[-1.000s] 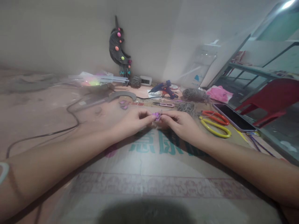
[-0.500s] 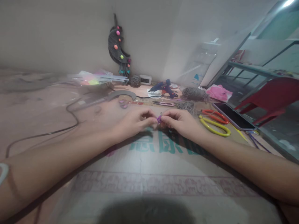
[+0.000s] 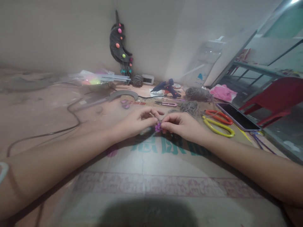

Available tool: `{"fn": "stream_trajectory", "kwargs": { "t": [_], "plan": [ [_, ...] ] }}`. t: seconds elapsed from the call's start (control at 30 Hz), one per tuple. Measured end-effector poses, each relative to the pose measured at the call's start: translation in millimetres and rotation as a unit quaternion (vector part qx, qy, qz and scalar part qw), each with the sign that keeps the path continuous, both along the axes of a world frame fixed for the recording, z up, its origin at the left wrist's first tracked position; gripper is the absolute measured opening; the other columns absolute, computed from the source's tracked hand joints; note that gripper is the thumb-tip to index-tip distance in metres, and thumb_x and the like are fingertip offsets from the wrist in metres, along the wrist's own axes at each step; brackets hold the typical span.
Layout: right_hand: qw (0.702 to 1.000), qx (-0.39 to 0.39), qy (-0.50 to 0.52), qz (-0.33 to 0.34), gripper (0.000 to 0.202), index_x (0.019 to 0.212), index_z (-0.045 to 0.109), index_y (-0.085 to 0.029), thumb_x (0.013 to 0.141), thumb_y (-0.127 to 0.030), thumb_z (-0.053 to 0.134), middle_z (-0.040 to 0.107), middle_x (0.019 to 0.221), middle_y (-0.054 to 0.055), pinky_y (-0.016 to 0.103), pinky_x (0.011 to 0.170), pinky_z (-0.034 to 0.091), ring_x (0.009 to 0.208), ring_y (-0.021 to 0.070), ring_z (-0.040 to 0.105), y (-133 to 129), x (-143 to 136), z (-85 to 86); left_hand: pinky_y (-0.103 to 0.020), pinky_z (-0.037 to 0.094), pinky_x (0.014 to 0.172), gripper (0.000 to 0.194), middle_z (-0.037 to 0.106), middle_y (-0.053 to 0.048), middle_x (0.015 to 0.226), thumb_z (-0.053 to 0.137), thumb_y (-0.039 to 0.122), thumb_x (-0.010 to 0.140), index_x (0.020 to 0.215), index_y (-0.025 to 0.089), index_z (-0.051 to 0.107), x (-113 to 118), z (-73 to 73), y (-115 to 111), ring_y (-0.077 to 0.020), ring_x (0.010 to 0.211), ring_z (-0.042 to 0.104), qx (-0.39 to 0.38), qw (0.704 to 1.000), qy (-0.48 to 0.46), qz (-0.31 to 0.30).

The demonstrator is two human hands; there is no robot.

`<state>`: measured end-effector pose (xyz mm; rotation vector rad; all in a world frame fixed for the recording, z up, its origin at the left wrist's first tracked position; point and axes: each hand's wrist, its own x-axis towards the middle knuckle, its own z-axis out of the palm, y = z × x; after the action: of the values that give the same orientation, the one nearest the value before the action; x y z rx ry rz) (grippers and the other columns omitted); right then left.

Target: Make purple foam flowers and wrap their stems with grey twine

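Note:
A small purple piece (image 3: 157, 127), bumpy and flower-like, is pinched between my two hands above the cardboard (image 3: 144, 167). My left hand (image 3: 143, 121) grips its left side with thumb and fingers closed. From the right, my right hand (image 3: 177, 123) pinches it with thumb and forefinger. The fingertips nearly meet, so part of the piece is hidden. Beyond my left hand lie more small purple pieces (image 3: 125, 103). Pink-handled thread snips (image 3: 167, 104) and a loose bundle of grey yarn (image 3: 189, 107) lie just past my right hand.
At the right are scissors with red and yellow handles (image 3: 219, 128) and a phone (image 3: 238, 116). Behind stand a blue glue gun (image 3: 167, 88), a grey yarn skein (image 3: 199, 94) and a clear bottle (image 3: 204, 66). A grey crescent (image 3: 117, 44) hangs on the wall. A black cord (image 3: 44, 135) runs left.
The purple piece has turned and sits slightly lower, with more of its petal-like shape showing. My fingers have shifted their pinch around it; both arms stay almost in place.

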<state>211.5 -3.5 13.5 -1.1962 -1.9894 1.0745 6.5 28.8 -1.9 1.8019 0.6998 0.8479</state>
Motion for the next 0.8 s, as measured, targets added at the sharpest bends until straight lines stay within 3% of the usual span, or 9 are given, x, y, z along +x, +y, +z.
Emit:
{"fn": "stream_trajectory", "kwargs": {
  "t": [0.13, 0.23, 0.33, 0.43, 0.63, 0.8],
  "plan": [
    [0.999, 0.022, -0.017, -0.038, 0.021, 0.077, 0.068, -0.016, 0.086, -0.035, 0.063, 0.066, 0.065, 0.000, 0.023, 0.053, 0.041, 0.055, 0.0094, 0.054, 4.5, 3.6, 1.6, -0.027, 0.049, 0.060, 0.004, 0.068, -0.002, 0.076, 0.056, 0.018, 0.078, 0.080, 0.018, 0.054, -0.7, 7.0, -0.9, -0.0133, 0.060, 0.062, -0.121, 0.991, -0.060, 0.009],
    [0.997, 0.045, -0.011, -0.066, 0.022, 0.079, 0.068, -0.016, 0.086, -0.037, 0.064, 0.066, 0.064, 0.000, 0.023, 0.054, 0.041, 0.056, 0.0100, 0.055, 5.2, 4.3, 1.8, -0.023, 0.038, 0.052, 0.007, 0.053, 0.004, 0.056, 0.055, 0.024, 0.083, 0.079, 0.018, 0.052, -1.2, 7.1, -0.9, -0.0110, 0.051, 0.050, -0.078, 0.996, -0.023, 0.037],
    [0.994, 0.069, -0.002, -0.086, 0.024, 0.078, 0.067, -0.016, 0.085, -0.038, 0.064, 0.066, 0.064, 0.000, 0.023, 0.055, 0.043, 0.056, 0.0104, 0.056, 4.2, 4.1, 1.0, -0.024, 0.032, 0.052, 0.028, 0.047, 0.004, 0.057, 0.053, 0.037, 0.091, 0.071, 0.017, 0.053, -1.0, 4.3, -2.8, -0.0104, 0.054, 0.045, 0.039, 0.995, 0.063, 0.064],
    [0.991, 0.090, -0.003, -0.095, 0.025, 0.077, 0.066, -0.016, 0.087, -0.039, 0.063, 0.065, 0.063, -0.001, 0.023, 0.053, 0.042, 0.053, 0.0098, 0.054, 2.8, 3.7, 0.4, -0.024, 0.032, 0.055, 0.037, 0.050, 0.002, 0.063, 0.050, 0.043, 0.095, 0.070, 0.017, 0.056, 0.2, 1.9, -6.9, -0.0113, 0.060, 0.046, 0.102, 0.986, 0.111, 0.070],
    [0.991, 0.096, 0.004, -0.091, 0.029, 0.077, 0.066, -0.017, 0.087, -0.044, 0.064, 0.065, 0.063, 0.000, 0.023, 0.052, 0.042, 0.054, 0.0102, 0.054, 1.0, 2.9, 1.4, -0.025, 0.036, 0.059, 0.034, 0.061, -0.001, 0.069, 0.049, 0.040, 0.094, 0.072, 0.017, 0.061, 1.9, 2.6, -11.4, -0.0135, 0.064, 0.052, 0.125, 0.973, 0.178, 0.081],
    [0.989, 0.117, -0.020, -0.087, 0.022, 0.078, 0.067, -0.017, 0.088, -0.036, 0.062, 0.068, 0.068, 0.001, 0.024, 0.056, 0.044, 0.060, 0.0117, 0.059, 0.3, 2.3, 0.9, -0.025, 0.039, 0.059, 0.028, 0.067, -0.002, 0.077, 0.054, 0.040, 0.090, 0.097, 0.018, 0.070, 1.1, 1.4, -10.2, -0.0150, 0.066, 0.057, 0.125, 0.967, 0.203, 0.089]
  ]
}}
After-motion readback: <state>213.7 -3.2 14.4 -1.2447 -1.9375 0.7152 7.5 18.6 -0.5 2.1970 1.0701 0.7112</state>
